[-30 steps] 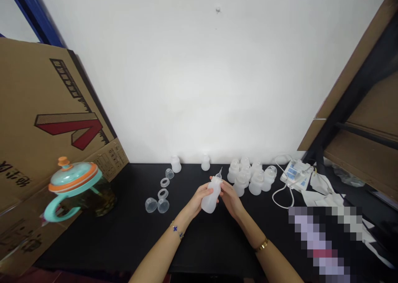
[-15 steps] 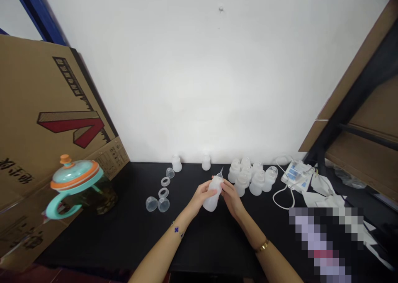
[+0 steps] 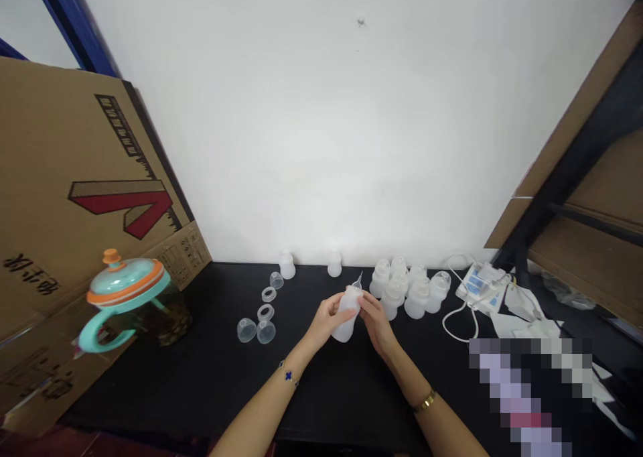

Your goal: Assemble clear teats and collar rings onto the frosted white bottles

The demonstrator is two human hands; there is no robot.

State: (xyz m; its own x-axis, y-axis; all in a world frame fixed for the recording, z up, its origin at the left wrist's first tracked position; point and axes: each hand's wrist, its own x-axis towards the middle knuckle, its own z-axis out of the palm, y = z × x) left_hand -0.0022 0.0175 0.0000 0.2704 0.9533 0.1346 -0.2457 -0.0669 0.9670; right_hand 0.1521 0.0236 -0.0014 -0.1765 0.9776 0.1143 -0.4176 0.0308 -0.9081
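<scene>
A white squeeze bottle (image 3: 344, 323) with a clear pointed tip (image 3: 358, 282) leans to the right above the black table. My left hand (image 3: 325, 323) is wrapped round its body, thumb across the front. At the bottle's neck, the fingers of my right hand (image 3: 374, 317) are closed against its right side. Just right of that hand stand several small capped bottles (image 3: 416, 303) in a cluster. To the left lie clear domed caps (image 3: 246, 330) and white rings (image 3: 266, 312). Two small white bottles without domes, one (image 3: 287, 266) further left and another (image 3: 334, 265), stand by the wall.
A large jug (image 3: 125, 299) with a turquoise handle and orange-rimmed lid stands at the left before a cardboard box (image 3: 45, 142). On the right are a power strip (image 3: 479, 286), a white cable (image 3: 459, 336) and crumpled papers (image 3: 527, 323). A white wall (image 3: 321, 142) bounds the table's back.
The view has shifted slightly. Both hands keep their hold on the squeeze bottle, which is in nearly the same pose; the other items have not moved on the table.
</scene>
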